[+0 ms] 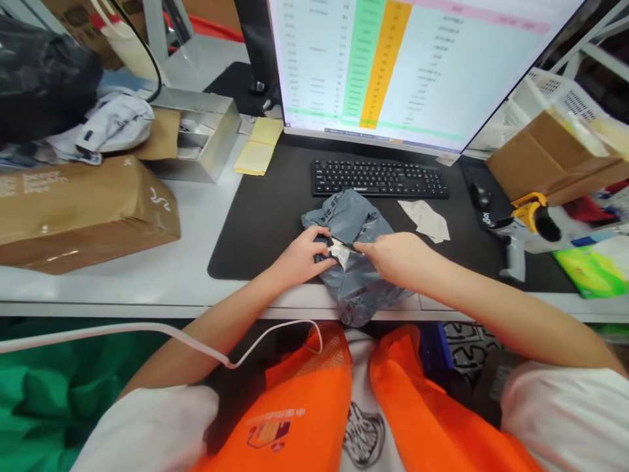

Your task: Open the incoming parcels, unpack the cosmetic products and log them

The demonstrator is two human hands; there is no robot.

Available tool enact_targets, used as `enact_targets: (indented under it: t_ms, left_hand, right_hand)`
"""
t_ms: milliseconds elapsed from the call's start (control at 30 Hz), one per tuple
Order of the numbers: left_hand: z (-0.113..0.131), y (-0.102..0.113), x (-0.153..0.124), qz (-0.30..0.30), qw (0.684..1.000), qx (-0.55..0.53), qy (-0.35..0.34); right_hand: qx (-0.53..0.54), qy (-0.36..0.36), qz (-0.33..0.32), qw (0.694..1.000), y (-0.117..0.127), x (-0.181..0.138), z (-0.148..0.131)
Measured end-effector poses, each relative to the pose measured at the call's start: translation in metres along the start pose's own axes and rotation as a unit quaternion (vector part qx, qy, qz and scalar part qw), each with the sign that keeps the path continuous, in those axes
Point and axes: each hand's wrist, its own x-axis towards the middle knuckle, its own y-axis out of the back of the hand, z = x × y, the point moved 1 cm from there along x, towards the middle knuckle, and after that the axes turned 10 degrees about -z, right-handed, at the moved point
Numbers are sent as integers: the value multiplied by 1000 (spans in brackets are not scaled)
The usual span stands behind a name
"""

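Note:
A grey plastic mailing bag [358,288] lies crumpled on the black desk mat, its lower end hanging over the desk's front edge. My left hand [307,255] is closed on the bag's left side, thumb and fingers around an opening. White crumpled material [340,253] shows in that opening, but its kind is unclear. My right hand [393,259] is closed at the opening's right side, round a thin dark tool [345,244] like a blade. Most of this tool is hidden by the fingers.
Behind the bag are a black keyboard [381,178] and a monitor [417,65]. A torn white paper piece [426,219], a mouse [480,195] and a barcode scanner [514,246] lie to the right. Brown wrapped box [88,213] stands left. A white cable [147,326] crosses before the desk.

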Motion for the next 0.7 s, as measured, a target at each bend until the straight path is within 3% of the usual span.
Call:
enact_targets:
  t_ms: [100,200,233,333,400,467,533,633,700]
  left_hand:
    - [0,0,0,-8,1000,-2,5]
    - [4,1,2,-11,1000,20,7]
    - [7,1,3,-12,999,35,5]
    - [18,0,9,-30,995,97,0]
    - [26,-4,14,-52,989,136,6]
    - [31,-10,18,-73,985,153,22]
    - [33,-17,21,-76,985,146,45]
    - [32,-24,23,-56,987,124,83]
    - [33,-26,24,-45,987,122,98]
  right_hand:
    - [28,-38,-54,997,-15,-64,37]
    - [138,-90,-42,985,-52,-132,91]
    - [170,-137,-35,975,-68,-148,108]
    - [187,-292,23,938,-117,-158,145]
    - [151,-335,82,926,-140,-142,150]
    - [121,-313,150,930,-150,-115,139]
    - [125,-233,226,938,-145,-86,116]
    - [185,-54,301,934,-116,-39,72]
    - [210,33,294,932,-93,-7,46]
